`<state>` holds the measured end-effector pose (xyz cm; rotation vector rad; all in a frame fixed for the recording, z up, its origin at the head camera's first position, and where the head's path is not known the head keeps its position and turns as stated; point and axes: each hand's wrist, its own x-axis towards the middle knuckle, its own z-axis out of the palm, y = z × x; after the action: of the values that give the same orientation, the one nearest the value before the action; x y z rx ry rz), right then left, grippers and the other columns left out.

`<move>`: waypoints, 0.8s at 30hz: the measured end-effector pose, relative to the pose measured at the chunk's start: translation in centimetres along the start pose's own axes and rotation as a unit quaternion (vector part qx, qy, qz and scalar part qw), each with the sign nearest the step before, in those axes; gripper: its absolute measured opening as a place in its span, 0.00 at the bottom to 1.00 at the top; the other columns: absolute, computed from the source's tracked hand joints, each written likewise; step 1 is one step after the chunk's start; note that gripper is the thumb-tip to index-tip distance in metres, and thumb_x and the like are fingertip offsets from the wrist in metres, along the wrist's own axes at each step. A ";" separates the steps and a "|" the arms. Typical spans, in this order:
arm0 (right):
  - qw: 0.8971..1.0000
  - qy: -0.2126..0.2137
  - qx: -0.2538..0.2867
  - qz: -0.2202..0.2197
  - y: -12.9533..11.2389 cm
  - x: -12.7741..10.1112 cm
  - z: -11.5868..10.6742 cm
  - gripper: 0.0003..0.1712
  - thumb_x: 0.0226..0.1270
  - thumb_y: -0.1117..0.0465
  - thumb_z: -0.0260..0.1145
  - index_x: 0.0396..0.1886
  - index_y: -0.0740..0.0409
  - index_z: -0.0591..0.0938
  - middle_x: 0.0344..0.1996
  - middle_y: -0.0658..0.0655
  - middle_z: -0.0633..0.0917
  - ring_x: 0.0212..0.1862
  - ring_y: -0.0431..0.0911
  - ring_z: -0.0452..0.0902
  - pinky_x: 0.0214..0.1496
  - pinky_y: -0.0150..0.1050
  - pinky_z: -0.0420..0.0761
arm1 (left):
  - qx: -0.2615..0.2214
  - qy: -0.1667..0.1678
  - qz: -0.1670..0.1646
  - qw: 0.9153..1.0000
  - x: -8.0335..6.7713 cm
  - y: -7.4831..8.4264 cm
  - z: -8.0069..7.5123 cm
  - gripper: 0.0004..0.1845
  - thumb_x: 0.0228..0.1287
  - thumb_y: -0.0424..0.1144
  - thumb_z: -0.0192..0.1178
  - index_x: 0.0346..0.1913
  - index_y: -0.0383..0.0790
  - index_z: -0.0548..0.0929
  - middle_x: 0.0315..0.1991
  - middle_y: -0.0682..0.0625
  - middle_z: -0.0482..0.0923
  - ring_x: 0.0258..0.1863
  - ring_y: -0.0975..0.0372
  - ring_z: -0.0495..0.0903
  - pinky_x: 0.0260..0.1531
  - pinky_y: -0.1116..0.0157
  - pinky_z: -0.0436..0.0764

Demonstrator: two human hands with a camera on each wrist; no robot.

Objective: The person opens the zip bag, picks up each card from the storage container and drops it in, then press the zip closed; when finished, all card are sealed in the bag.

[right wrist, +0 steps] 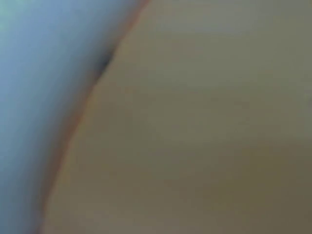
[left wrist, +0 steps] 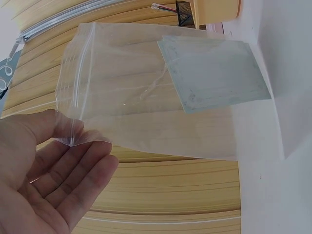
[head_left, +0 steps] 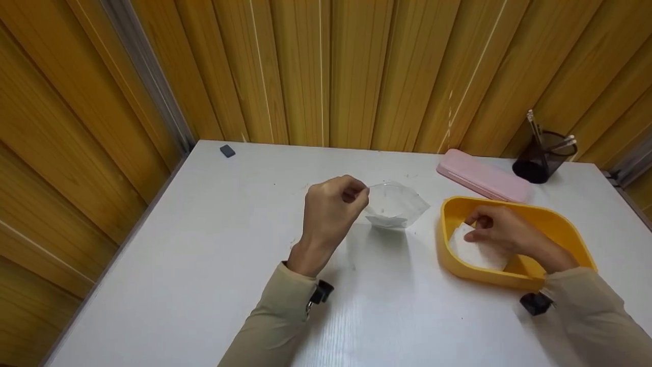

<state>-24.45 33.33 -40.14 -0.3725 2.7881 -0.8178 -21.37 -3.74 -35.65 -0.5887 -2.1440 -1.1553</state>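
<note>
**Above the white table [head_left: 204, 265], the left hand [head_left: 328, 214] pinches a clear zip bag [head_left: 395, 199] while the right hand [head_left: 501, 230] grips a white piece [head_left: 476, 251]**

From the head camera, the bag is at three o'clock from the left hand, whose thumb and fingertips close on its top edge beside the zip strip [left wrist: 83, 73]; the other fingers curve loosely. A pale flat piece [left wrist: 214, 73] shows at the bag's lower end. Whether the bag touches the tabletop cannot be told.

Near four o'clock from the bag sits a yellow basin [head_left: 484, 273]. Within its nine o'clock side is the white piece, its edge held between the right thumb and index finger. The right wrist view is too blurred to add detail.

Just beside the basin, at eleven o'clock, lies a pink case [head_left: 484, 176]. At two o'clock from the case stands a dark pen holder [head_left: 542, 163] with slim sticks in it. A small dark block [head_left: 227, 151] lies at ten o'clock from the left hand, well apart. At twelve o'clock rises a yellow wood-grain wall [head_left: 356, 66].
</note>
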 end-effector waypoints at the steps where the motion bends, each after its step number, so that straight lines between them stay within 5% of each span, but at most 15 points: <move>1: 1.000 0.001 -0.005 -0.010 -0.1 -0.1 -0.2 0.16 0.68 0.62 0.78 0.49 0.65 0.85 0.38 0.54 0.81 0.42 0.51 0.74 0.38 0.29 0.75 | -0.001 0.000 0.000 1.000 0.0 0.0 0.0 0.04 0.63 0.26 0.71 0.32 0.36 0.91 0.26 0.49 0.88 0.24 0.63 0.86 0.29 0.71 0.83; 7: 0.999 0.017 -0.006 -0.044 -1.0 -0.7 -1.8 0.07 0.73 0.68 0.72 0.46 0.64 0.88 0.39 0.54 0.86 0.42 0.51 0.76 0.41 0.26 0.78 | 0.005 0.002 0.004 1.000 0.0 0.1 -0.1 0.04 0.63 0.26 0.71 0.32 0.36 0.91 0.26 0.49 0.88 0.25 0.63 0.86 0.30 0.71 0.84; 12: 0.999 0.044 -0.004 -0.024 -2.4 -1.5 -3.3 0.08 0.77 0.65 0.68 0.49 0.64 0.89 0.42 0.57 0.87 0.43 0.53 0.76 0.40 0.28 0.81 | 0.010 -0.002 -0.003 1.000 0.0 0.1 0.0 0.04 0.63 0.26 0.71 0.32 0.36 0.91 0.27 0.49 0.88 0.25 0.63 0.86 0.29 0.71 0.83; 17: 0.993 0.114 -0.006 -0.035 -3.8 -2.6 -4.0 0.10 0.79 0.61 0.68 0.51 0.62 0.89 0.47 0.60 0.87 0.45 0.52 0.76 0.40 0.25 0.78 | 0.013 -0.003 -0.006 1.000 -0.1 0.2 -0.1 0.03 0.64 0.27 0.71 0.33 0.36 0.91 0.27 0.49 0.88 0.25 0.63 0.86 0.29 0.72 0.83; 24: 0.970 0.226 0.024 -0.090 -5.7 -3.7 -3.3 0.14 0.76 0.66 0.70 0.58 0.62 0.87 0.46 0.61 0.87 0.41 0.33 0.76 0.46 0.15 0.73 | 0.009 -0.006 -0.006 1.000 -0.1 0.2 0.1 0.03 0.64 0.26 0.71 0.33 0.36 0.91 0.27 0.49 0.88 0.25 0.63 0.85 0.29 0.71 0.83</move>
<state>-20.77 31.44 -33.78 -0.4898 3.1771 -1.1341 -21.21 -3.58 -35.65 -0.5781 -2.1686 -1.1397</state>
